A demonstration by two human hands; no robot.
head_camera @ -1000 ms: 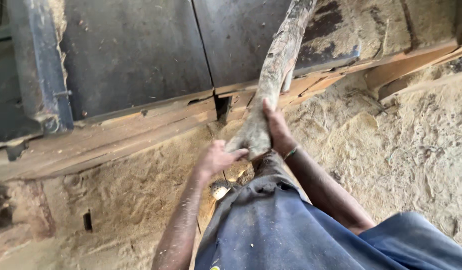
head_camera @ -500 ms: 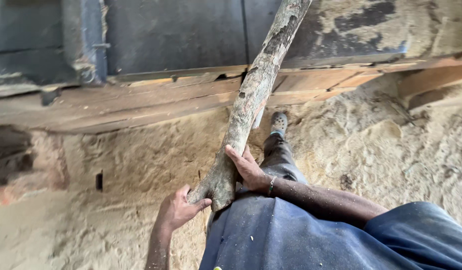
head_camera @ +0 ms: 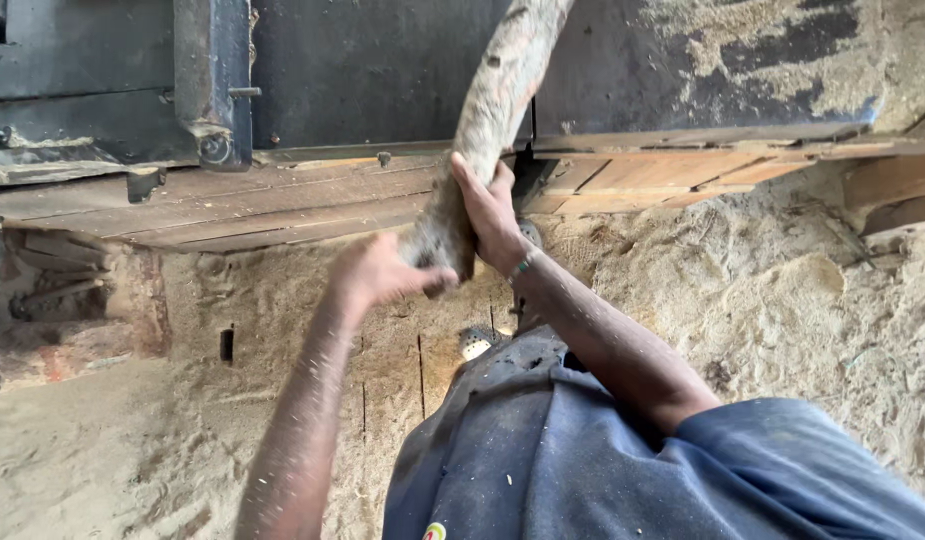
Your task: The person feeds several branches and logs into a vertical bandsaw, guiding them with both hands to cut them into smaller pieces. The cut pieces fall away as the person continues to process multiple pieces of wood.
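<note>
A long rough grey log (head_camera: 498,95) runs from the top middle down toward me. Its near end rests in both my hands above a sawdust-covered floor. My left hand (head_camera: 378,272) cups the butt end from below and the left. My right hand (head_camera: 491,210) wraps the log's right side just above the end, with a thin band at the wrist. The log crosses over a wooden plank bed (head_camera: 283,200) in front of a dark metal machine (head_camera: 363,70).
Deep sawdust (head_camera: 783,300) covers the ground on the right and lower left. A metal post (head_camera: 213,80) stands at the upper left. A dark recess with bricks (head_camera: 63,300) lies at the left edge. My blue clothing (head_camera: 583,460) fills the bottom.
The log's near end has come up and to the right, and both hands rose with it. My view has shifted, so the machine and planks sit lower in the picture.
</note>
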